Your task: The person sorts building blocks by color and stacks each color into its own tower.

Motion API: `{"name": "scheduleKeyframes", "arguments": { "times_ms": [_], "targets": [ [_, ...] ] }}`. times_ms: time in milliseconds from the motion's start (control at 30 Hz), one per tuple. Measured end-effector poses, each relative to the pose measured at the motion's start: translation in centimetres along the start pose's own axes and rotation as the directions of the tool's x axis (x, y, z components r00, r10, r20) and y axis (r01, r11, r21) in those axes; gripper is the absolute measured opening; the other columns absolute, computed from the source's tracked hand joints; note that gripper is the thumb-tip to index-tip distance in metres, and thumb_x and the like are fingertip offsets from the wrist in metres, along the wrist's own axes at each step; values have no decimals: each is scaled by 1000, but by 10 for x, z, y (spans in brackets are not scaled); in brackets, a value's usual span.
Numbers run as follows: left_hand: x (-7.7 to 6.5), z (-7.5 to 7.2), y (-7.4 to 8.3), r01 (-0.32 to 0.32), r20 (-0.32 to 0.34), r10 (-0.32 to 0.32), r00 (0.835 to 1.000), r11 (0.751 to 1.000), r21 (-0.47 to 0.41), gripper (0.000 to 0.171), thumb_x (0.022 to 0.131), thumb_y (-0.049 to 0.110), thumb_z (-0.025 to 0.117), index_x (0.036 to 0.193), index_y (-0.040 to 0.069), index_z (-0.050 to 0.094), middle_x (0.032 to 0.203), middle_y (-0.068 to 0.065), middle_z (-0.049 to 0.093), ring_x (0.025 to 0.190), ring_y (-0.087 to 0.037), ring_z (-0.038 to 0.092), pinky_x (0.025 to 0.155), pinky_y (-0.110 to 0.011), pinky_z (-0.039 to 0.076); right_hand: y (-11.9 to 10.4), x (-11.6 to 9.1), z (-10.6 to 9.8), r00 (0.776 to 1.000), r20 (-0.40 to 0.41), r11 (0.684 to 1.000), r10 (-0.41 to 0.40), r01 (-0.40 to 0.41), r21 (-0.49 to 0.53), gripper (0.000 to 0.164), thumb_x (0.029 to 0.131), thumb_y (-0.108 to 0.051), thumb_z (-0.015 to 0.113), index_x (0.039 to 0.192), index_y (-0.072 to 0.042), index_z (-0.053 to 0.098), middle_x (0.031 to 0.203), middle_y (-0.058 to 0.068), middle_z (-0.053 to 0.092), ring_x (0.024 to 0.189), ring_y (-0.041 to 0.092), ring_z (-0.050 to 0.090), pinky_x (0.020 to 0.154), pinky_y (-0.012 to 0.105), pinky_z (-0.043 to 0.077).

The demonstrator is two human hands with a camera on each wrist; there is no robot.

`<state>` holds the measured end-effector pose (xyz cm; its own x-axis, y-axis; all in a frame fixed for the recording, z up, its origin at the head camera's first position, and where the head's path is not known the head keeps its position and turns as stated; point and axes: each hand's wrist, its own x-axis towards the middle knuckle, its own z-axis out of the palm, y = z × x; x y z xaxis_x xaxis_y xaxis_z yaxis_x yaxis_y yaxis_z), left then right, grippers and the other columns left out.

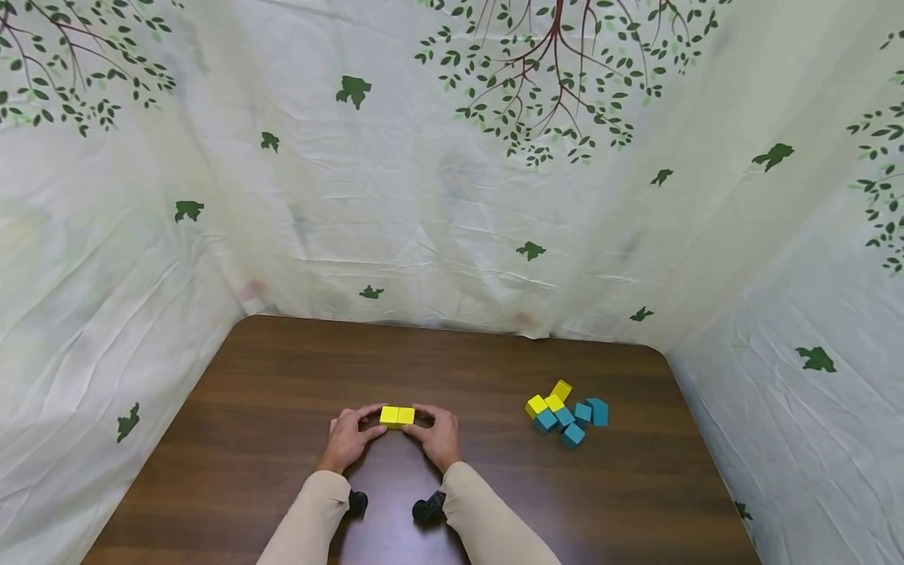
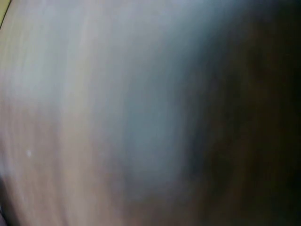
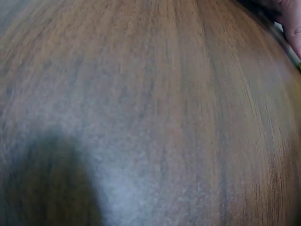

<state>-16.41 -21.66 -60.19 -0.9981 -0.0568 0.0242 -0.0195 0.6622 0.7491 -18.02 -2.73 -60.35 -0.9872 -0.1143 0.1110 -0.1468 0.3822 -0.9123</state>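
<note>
Two yellow cubes sit side by side on the table, faces together, between the hands in the head view. My left hand (image 1: 348, 436) grips the left yellow cube (image 1: 388, 417), thumb at its near side and fingers at its far side. On the other end, my right hand (image 1: 439, 436) holds the right yellow cube (image 1: 406, 417) the same way. The left wrist view is mostly blurred table, with a sliver of yellow in its top left corner. Part of a hand (image 3: 292, 23) shows at the upper right of the right wrist view.
To the right lies a loose pile of three yellow cubes (image 1: 536, 406) and several blue cubes (image 1: 574, 435). The brown wooden table (image 1: 297, 369) is enclosed by a pale cloth (image 1: 438, 212) printed with leaves. Black wrist cameras (image 1: 428, 508) hang under the sleeves.
</note>
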Motion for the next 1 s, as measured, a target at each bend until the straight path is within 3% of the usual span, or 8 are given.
{"name": "scheduleKeyframes", "arguments": {
  "times_ms": [600,1000],
  "targets": [
    [0,-2,0,-11,3,11,1000,1000,20,42,81,15,77,122,12,67,98,-10,69,88,-25,48,84,-44,26,-1,-1,1,1000,10,999,21,-21,-26,42,76,-21,82,115,-8,71,100,0,69,98,20,62,92,44,45],
    [0,0,-1,-6,-2,6,1000,1000,18,42,80,16,78,121,13,68,96,-9,68,88,-24,48,83,-43,27,5,-2,-21,995,98,996,-9,1,84,50,76,-8,81,123,-1,64,115,10,67,103,26,61,89,37,48]
  ]
}}
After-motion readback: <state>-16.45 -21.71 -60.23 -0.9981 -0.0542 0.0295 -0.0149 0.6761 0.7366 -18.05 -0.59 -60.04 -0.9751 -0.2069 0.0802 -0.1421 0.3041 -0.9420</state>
